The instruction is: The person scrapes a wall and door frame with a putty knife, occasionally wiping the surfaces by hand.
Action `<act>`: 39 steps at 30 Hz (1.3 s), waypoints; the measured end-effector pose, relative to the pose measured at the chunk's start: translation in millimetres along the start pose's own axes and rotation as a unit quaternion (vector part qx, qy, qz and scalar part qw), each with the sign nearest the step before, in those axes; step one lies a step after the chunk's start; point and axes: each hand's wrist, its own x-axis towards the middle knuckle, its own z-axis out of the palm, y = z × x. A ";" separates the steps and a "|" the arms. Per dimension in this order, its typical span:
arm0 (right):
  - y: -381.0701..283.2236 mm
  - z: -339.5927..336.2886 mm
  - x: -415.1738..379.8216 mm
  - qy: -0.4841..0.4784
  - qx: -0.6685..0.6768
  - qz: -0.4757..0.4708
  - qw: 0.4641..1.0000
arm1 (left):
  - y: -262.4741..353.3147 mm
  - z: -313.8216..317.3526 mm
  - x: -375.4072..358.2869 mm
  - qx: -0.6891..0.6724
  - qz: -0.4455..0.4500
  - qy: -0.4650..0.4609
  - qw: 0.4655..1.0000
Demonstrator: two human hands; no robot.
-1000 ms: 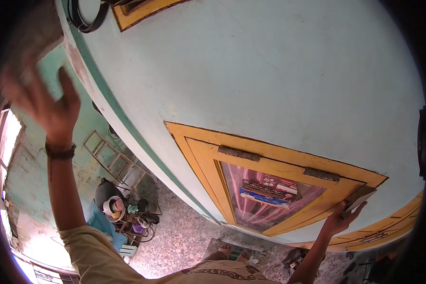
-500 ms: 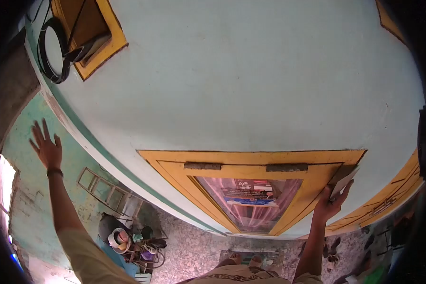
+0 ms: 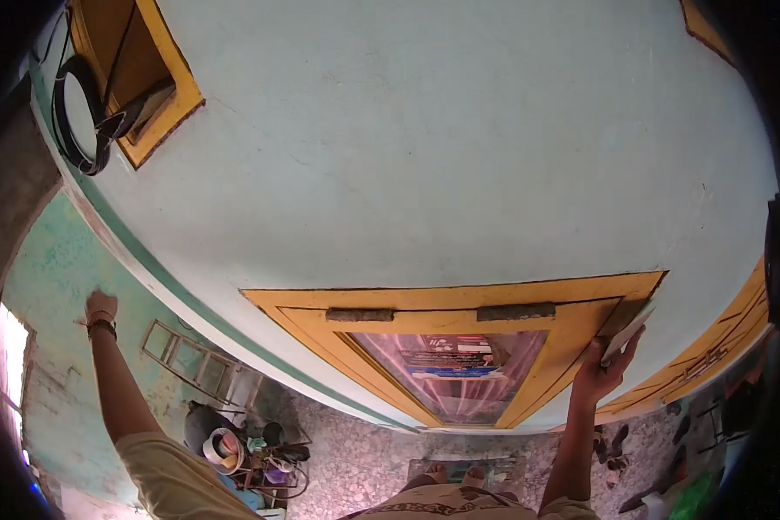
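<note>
My right hand (image 3: 600, 374) is raised at the right side of a yellow-framed window or door (image 3: 572, 342). It grips a thin, flat, pale piece (image 3: 628, 334) whose exact kind I cannot make out, held close to the frame's upper right corner. Out to the left, my left hand (image 3: 101, 305) is lifted in front of a green wall (image 3: 52, 251), with a dark band at the wrist. Its fingers look curled in, and nothing shows in them. Pink curtain and printed papers (image 3: 451, 355) show behind the frame's glass.
A pale wall (image 3: 425, 191) fills the middle. At upper left a coil of black cable (image 3: 58, 113) hangs beside a yellow-framed opening (image 3: 169, 113). Below are a ladder-like frame (image 3: 182, 355), a bucket (image 3: 225, 451) among clutter, a mat (image 3: 503, 472) and shoes (image 3: 615, 442) on the speckled floor.
My left hand has gone from spread fingers to curled ones and sits lower. My right hand stays by the frame with the flat piece. The view has shifted slightly.
</note>
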 end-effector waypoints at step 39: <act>-225.5 -1.5 35.7 -0.290 0.272 -0.157 0.904 | 174.9 -21.6 -125.9 -0.577 0.263 0.493 0.596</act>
